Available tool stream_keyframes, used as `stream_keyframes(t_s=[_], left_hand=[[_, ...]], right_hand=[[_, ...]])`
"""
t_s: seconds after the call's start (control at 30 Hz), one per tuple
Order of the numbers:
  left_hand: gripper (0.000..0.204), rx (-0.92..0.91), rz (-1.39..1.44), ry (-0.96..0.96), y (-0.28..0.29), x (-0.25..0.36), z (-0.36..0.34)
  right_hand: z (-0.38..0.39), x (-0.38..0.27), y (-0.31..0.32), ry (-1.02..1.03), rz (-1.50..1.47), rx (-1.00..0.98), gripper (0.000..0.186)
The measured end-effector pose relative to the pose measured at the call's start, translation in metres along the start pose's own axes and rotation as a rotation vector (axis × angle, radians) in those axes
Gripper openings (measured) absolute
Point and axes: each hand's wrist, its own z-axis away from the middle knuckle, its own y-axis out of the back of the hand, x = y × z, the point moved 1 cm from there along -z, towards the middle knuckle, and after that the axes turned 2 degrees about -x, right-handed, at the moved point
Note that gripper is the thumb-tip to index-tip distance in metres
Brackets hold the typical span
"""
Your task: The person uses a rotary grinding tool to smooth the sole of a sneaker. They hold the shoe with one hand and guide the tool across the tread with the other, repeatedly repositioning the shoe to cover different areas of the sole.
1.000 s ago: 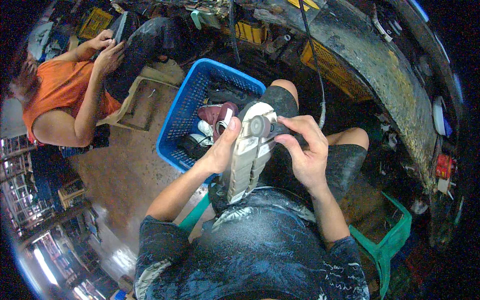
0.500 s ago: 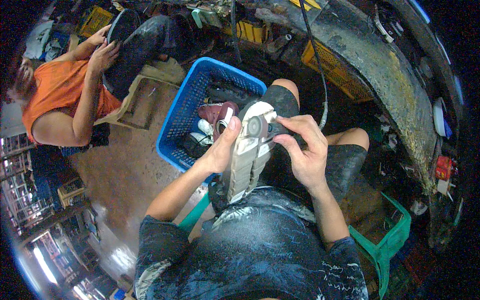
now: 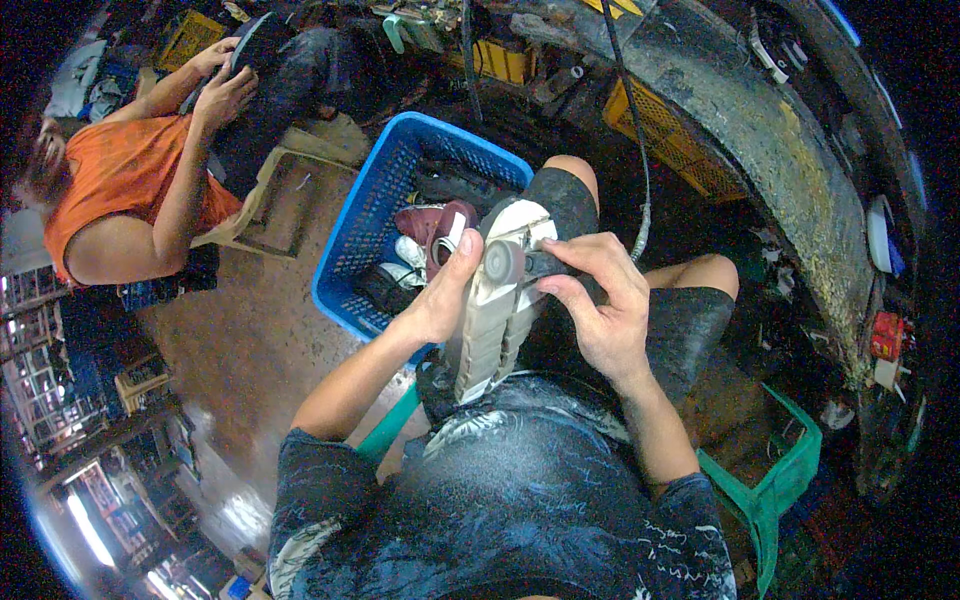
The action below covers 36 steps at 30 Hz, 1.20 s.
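Observation:
A shoe with a ribbed beige-grey sole (image 3: 478, 345) and a white end (image 3: 520, 218) rests over my lap, its sole turned up toward me. My left hand (image 3: 445, 295) is closed round the shoe's left edge, thumb upright along it. Between the fingers and thumb of my right hand (image 3: 605, 305) is a dark tool (image 3: 545, 264) with a round grey disc (image 3: 503, 262) at its left end. That disc lies over the sole near the white end; whether it touches, I cannot tell. The shoe's far side is hidden.
Beyond the shoe stands a blue plastic basket (image 3: 335, 262) with several shoes, one maroon (image 3: 420, 221). A dark cable (image 3: 632, 120) hangs down behind my right hand. A co-worker in orange (image 3: 130, 190) sits at far left. A worn bench (image 3: 740, 130) curves along the right, beside a green stool (image 3: 765, 495).
My right hand has moved slightly left, and the disc has shifted left and nearer to me across the sole. My left hand stays in place. The co-worker's hands moved slightly right.

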Motion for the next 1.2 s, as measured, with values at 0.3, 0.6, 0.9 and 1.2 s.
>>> stream_keyframes(t_s=[0.3, 0.6, 0.9, 1.2], left_hand=[[0.097, -0.017, 0.037, 0.049, 0.004, -0.006, -0.001], [0.096, 0.001, 0.046, 0.045, 0.000, -0.001, 0.001], [0.106, -0.006, 0.008, 0.047, 0.004, -0.003, -0.002], [0.104, 0.027, 0.044, 0.070, -0.002, 0.004, 0.002]], right_hand=[[-0.002, 0.004, 0.006, -0.039, -0.014, 0.040, 0.033], [0.002, -0.002, 0.003, -0.003, 0.022, 0.004, 0.030], [0.003, -0.002, 0.003, 0.018, 0.043, -0.009, 0.030], [0.007, 0.007, 0.010, -0.066, 0.021, 0.058, 0.030]])
